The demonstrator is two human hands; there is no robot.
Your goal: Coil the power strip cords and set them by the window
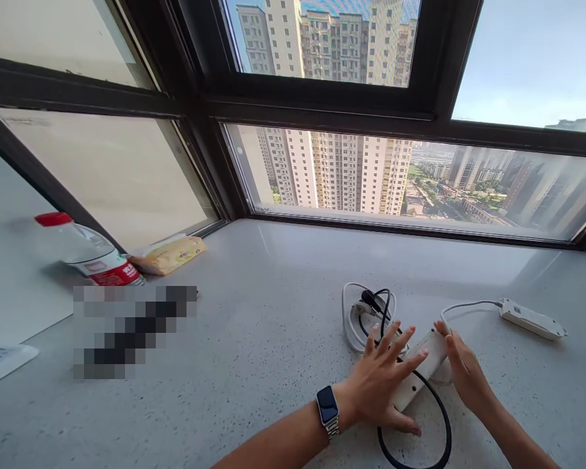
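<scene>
At the lower right of the frame, the white rigid plastic power strip (420,369) lies on the speckled grey surface (254,326), the spread left hand (381,384) and loosely open right hand (461,368) touching it; it looks light, stiff and best gripped along its 2 long edges, its black cable (434,423) trailing floppily.

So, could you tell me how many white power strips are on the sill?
2. One power strip lies under both hands, the left hand spread across it and the right hand at its far end. A second strip lies apart, farther right.
</scene>
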